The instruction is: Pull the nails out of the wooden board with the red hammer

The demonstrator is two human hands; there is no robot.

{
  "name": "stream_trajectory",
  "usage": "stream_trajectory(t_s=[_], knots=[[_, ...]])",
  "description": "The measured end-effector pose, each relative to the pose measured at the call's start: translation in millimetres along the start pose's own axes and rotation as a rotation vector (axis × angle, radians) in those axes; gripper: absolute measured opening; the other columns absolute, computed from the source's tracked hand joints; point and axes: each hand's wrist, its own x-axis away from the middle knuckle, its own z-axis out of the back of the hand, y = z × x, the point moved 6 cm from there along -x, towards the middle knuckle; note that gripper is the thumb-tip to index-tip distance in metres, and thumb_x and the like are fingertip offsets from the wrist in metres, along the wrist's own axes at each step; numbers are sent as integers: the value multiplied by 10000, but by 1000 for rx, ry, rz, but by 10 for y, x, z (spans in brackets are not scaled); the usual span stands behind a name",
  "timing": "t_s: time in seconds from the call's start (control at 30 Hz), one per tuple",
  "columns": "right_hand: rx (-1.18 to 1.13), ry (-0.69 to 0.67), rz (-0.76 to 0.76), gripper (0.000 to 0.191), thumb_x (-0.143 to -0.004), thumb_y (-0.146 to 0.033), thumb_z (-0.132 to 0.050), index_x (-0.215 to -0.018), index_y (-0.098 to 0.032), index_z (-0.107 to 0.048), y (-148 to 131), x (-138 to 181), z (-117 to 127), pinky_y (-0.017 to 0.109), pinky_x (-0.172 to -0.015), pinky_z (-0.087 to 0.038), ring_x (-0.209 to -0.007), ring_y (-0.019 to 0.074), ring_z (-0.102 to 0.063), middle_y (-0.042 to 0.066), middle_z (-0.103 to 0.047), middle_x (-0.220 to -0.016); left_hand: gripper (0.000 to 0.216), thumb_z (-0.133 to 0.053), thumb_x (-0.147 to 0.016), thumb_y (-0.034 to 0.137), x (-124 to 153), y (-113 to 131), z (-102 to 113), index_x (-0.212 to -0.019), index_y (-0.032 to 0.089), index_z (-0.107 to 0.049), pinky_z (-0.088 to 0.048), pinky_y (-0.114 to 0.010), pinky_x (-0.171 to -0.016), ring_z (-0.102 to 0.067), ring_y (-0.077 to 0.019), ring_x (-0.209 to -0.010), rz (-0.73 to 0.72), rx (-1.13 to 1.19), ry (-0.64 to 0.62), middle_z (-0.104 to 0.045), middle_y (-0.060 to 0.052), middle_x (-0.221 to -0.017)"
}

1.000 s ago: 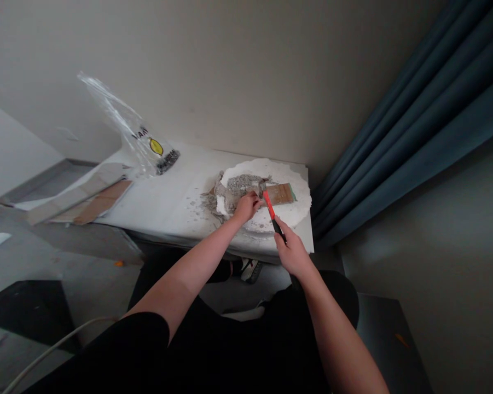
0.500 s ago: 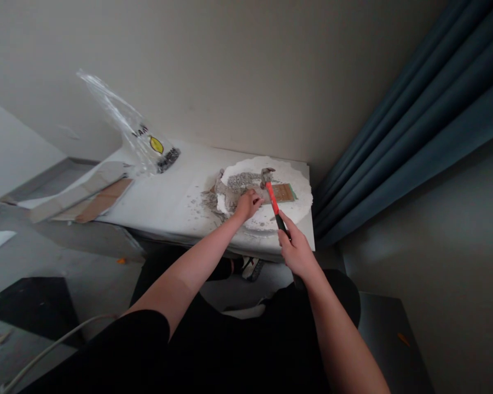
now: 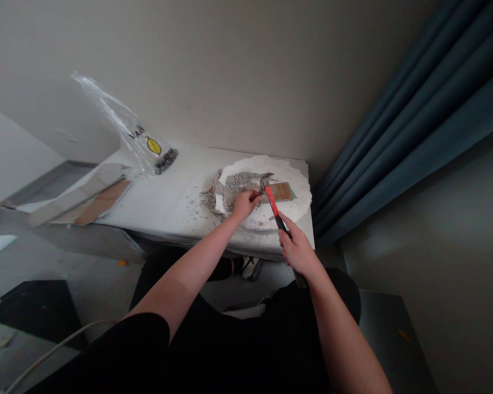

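My right hand (image 3: 296, 246) is wrapped round the black grip of a claw hammer (image 3: 272, 202) with a red-orange shaft. The hammer's metal head is low over a flat brown piece (image 3: 281, 191) with a greenish right end, just right of my left fingertips. My left hand (image 3: 246, 204) is closed in a pinch at the left part of that piece; what is between the fingers is too small to make out. Under both lies a rough-edged white sheet (image 3: 297, 210), with grey crumbly rubble (image 3: 238, 183) on its left side.
The white-topped bench (image 3: 168, 202) carries a clear plastic bag (image 3: 145, 148) with a yellow lemon print and cardboard pieces (image 3: 102, 202) at its left end. Behind is a wall; a blue-grey curtain (image 3: 394, 120) hangs on the right. A cable (image 3: 57, 345) runs at lower left.
The hammer head has come down slightly, close to my left fingertips. My left hand stays nearly in place, its fingers drawn a little more into a pinch.
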Motion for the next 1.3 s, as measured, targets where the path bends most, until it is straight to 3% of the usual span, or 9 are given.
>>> stream_trajectory(t_s=[0.3, 0.43, 0.57, 0.67, 0.87, 1.07, 1.13, 1.17, 1.3], knots=[[26, -30, -5, 627, -986, -304, -456, -1609, -236, -452, 34, -3, -49, 394, -833, -621, -888, 241, -722, 86, -743, -1060, 113, -727, -872, 240, -4, 51, -12, -817, 142, -734, -530, -349, -869, -663, -227, -896, -82, -141, -58, -699, -115, -986], [21, -6, 20, 619, -996, -314, -457, -1612, -251, -449, 64, -7, -49, 429, -931, -602, -1029, 268, -722, 87, -747, -1137, 191, -693, -829, 143, -36, 47, 87, -1011, 115, -745, -547, -347, -908, -668, -218, -953, -112, -81, -20, -674, -131, -1118], [70, -1, 56, 609, -981, -279, -478, -1588, -225, -482, 116, -57, -80, 466, -1107, -498, -1318, 293, -605, 106, -653, -1417, 373, -578, -822, 90, -86, -18, 311, -1170, 145, -701, -575, -327, -834, -679, -196, -935, -96, 59, 106, -669, -110, -1185], [106, -16, 27, 602, -973, -259, -473, -1570, -189, -502, 162, -89, -106, 480, -1145, -453, -1339, 294, -588, 126, -591, -1502, 331, -568, -833, 106, -125, -113, 516, -1137, 158, -690, -562, -299, -805, -677, -183, -918, -67, 116, 201, -702, -89, -1137], [71, 4, 11, 603, -981, -263, -484, -1583, -238, -487, 109, -45, -64, 455, -1042, -525, -1150, 271, -681, 105, -687, -1358, 240, -577, -883, 90, 2, -467, 1019, -1110, 147, -627, -506, -261, -738, -617, -143, -814, 55, 125, 396, -691, -45, -969], [81, -33, -20, 592, -974, -254, -502, -1565, -227, -516, 109, -55, -92, 443, -974, -558, -1047, 267, -704, 108, -744, -1163, 205, -567, -931, 144, 568, -926, 1404, -1133, 133, -533, -498, -338, -835, -609, -189, -882, 205, 11, 616, -629, -54, -962], [70, -22, -35, 602, -979, -266, -497, -1579, -216, -495, 131, -68, -68, 440, -947, -570, -980, 255, -714, 105, -749, -1099, 155, -580, -904, 172, 724, -1100, 1384, -1058, 155, -567, -502, -329, -803, -633, -200, -834, 305, -90, 524, -646, -43, -884], [65, -10, -38, 605, -980, -272, -496, -1583, -214, -489, 147, -75, -47, 437, -936, -575, -956, 250, -716, 104, -748, -1077, 105, -605, -883, 198, 773, -1182, 1332, -984, 172, -597, -505, -325, -791, -648, -209, -816, 345, -143, 412, -661, -40, -839], [46, 30, -49, 611, -979, -300, -492, -1585, -221, -481, 261, -103, 56, 427, -891, -597, -908, 245, -721, 106, -749, -1028, 166, -651, -852, 357, 910, -1422, 1025, -781, 208, -663, -514, -316, -784, -707, -260, -896, 418, -460, -172, -743, -74, -864]])
